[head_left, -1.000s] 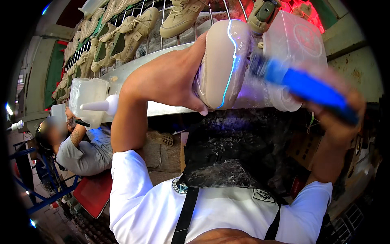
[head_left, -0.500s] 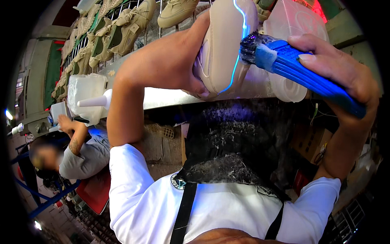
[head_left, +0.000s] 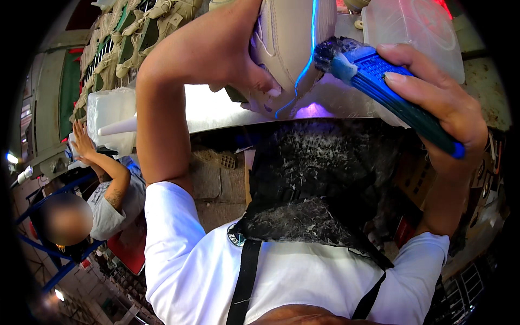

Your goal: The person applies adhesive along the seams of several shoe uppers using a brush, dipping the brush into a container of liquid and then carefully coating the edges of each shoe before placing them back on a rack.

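A beige shoe [head_left: 290,40] is held at the top middle by my left hand [head_left: 235,54], whose thumb presses its side while the other fingers are mostly hidden. A thin line glowing bright blue runs along the shoe's side, near the sole. My right hand [head_left: 444,95] is closed round the handle of a blue brush [head_left: 387,84], whose tip points left. Its dark, clotted bristles touch the shoe beside the glowing line.
Several beige shoes [head_left: 146,32] sit on a rack at the upper left. A translucent container [head_left: 414,38] stands right of the shoe. A white nozzle [head_left: 116,127] and a clear tub [head_left: 108,105] lie left of my forearm. Another person [head_left: 111,206] sits at the left.
The shoe has shifted left and tilted in my left hand. My right hand and the brush have moved slightly left with it. The other person's hands have risen.
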A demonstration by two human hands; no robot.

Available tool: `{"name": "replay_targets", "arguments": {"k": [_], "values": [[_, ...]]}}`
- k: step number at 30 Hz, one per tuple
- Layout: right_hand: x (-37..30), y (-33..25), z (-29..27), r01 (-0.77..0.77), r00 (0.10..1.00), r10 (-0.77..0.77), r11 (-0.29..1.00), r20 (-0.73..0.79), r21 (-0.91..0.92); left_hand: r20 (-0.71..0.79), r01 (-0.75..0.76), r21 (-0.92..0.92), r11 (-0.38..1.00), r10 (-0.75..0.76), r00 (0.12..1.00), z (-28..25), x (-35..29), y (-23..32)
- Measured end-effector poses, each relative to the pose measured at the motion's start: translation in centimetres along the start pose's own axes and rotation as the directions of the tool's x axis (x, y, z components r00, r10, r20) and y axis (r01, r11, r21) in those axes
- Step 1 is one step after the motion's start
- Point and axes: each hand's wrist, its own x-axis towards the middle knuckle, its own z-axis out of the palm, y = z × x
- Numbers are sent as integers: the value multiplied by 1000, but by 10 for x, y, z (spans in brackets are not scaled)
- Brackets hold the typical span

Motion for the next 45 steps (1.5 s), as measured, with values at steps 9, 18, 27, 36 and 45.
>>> {"name": "replay_targets", "arguments": {"k": [9,18,27,36,45], "values": [[-11,16,40,-3,988,-3,999,-156,-35,21,263,-173,949,-264,964,-16,9,0],[-5,19,51,-34,994,12,981,-112,-191,-85,204,-121,971,-215,973,-1,3,-1],[-15,34,70,-41,988,9,979,-157,-199,-53,285,-318,904,-317,947,6,9,-35],[-43,55,118,-47,943,127,966,-307,255,-164,42,-351,935,-106,981,12,8,-70],[-44,38,126,-235,823,510,706,-249,668,-79,-123,-538,834,95,992,6,-2,-56]]}}
